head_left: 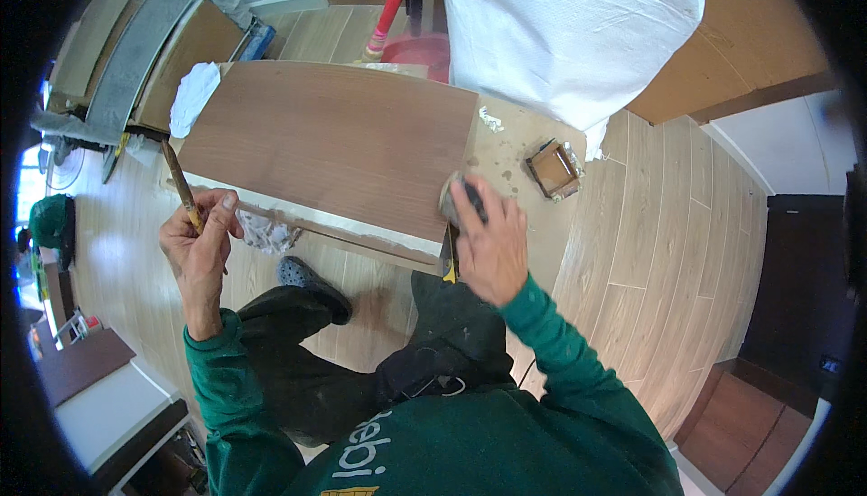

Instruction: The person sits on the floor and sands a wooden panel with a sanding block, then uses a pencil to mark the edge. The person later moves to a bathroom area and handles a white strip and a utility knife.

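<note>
My left hand [200, 241] is closed round a slim brown paintbrush [183, 191], pinched between thumb and fingers and slanting up past the board's left end. A flat brown wood-grain board [334, 144] with a pale front edge lies in front of me. At its near right corner, my right hand [492, 248] is closed on a small rounded grey thing [448, 198]; the fingers hide most of it, and its kind is unclear. A yellow-and-black tool [450, 259], perhaps a utility knife, lies at that corner under my right hand. A crumpled whitish rag [269, 234] hangs by the front edge near my left hand.
Right of the board, a small square container [554, 171] with a stained rim stands on a spotted tan sheet [519, 225]. A large white sack [569, 35] and a pink-red bucket [420, 51] stand behind. Stacked panels [135, 53] are at far left, where another person [51, 222] appears.
</note>
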### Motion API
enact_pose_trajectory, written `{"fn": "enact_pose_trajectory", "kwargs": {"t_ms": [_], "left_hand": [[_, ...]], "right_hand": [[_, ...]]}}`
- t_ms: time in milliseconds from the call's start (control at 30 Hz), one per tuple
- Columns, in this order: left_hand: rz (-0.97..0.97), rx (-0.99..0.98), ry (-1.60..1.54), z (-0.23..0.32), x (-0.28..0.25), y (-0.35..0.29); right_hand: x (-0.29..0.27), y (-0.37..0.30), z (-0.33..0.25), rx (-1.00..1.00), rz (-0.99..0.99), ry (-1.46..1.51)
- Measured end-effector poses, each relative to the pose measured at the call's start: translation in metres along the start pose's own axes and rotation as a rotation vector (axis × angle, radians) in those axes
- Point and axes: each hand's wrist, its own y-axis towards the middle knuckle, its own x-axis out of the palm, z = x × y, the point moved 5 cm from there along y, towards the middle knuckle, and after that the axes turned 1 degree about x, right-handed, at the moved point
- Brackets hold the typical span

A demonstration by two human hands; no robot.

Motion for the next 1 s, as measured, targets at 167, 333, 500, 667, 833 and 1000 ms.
{"fn": "enact_pose_trajectory", "kwargs": {"t_ms": [167,333,500,667,833,1000], "left_hand": [[-0.014,0.010,0.005,0.003,0.004,-0.002],[-0.010,0.016,-0.002,0.005,0.004,-0.003],[-0.028,0.016,0.018,0.006,0.003,-0.008],[-0.025,0.009,0.009,0.007,0.007,-0.006],[-0.024,0.031,0.012,0.012,0.009,-0.006],[-0.056,0.042,-0.031,0.025,0.021,-0.005]], "right_hand": [[-0.006,0.002,0.001,-0.066,0.027,0.039],[-0.004,-0.002,-0.002,-0.071,0.027,0.052],[-0.005,-0.021,-0.009,-0.062,-0.046,0.089],[0.001,-0.003,0.000,-0.014,0.042,0.064],[-0.019,-0.072,-0.007,-0.063,-0.022,0.148],[-0.022,-0.059,0.037,0.127,-0.036,-0.092]]}}
